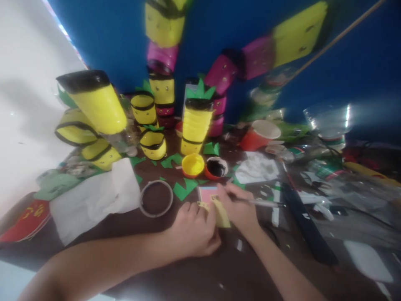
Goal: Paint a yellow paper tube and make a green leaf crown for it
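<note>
My left hand (pixel 196 230) rests on the table with fingers curled, its fingertips on a small piece of yellow paper (pixel 223 215) with little dark marks. Touching the same paper from the right is my right hand (pixel 241 209), fingers closed. A slim pale pen-like tool (pixel 266 203) sticks out of the right hand to the right; blur hides whether it is a pen or a brush. A pink sheet (pixel 209 194) lies just behind the yellow paper. Close behind stand a cup of yellow paint (pixel 193 164) and a cup of black paint (pixel 216 167).
Yellow painted bottles with black bands (pixel 197 125) stand at the back, one topped with green leaves. Green paper scraps (pixel 184 189), a grey ring (pixel 156 198) and white cloth (pixel 97 200) lie left. On the right are a dark long case (pixel 308 225), crumpled tissue (pixel 257 167) and clear plastic bottles.
</note>
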Demonstrator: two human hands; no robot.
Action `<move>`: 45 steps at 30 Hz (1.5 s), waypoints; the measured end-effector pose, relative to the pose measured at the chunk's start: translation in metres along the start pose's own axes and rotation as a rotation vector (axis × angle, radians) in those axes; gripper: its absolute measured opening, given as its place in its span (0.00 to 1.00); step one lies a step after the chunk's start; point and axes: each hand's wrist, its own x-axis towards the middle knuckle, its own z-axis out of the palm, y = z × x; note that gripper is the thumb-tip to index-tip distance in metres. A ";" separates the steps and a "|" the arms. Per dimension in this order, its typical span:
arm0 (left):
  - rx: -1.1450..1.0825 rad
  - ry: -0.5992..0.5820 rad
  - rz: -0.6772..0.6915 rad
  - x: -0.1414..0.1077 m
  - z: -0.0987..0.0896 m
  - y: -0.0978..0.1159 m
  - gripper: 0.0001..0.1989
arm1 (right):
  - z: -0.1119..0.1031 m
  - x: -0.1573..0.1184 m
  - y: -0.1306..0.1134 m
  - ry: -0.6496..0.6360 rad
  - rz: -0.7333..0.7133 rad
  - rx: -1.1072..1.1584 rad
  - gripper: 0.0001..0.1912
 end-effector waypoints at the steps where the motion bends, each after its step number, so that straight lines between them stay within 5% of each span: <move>1: -0.001 0.001 -0.001 0.000 0.000 0.000 0.25 | 0.000 0.000 0.000 0.002 -0.001 -0.003 0.22; 45: 0.009 0.025 -0.009 0.000 0.000 0.001 0.23 | -0.001 0.000 -0.001 -0.011 -0.024 0.010 0.22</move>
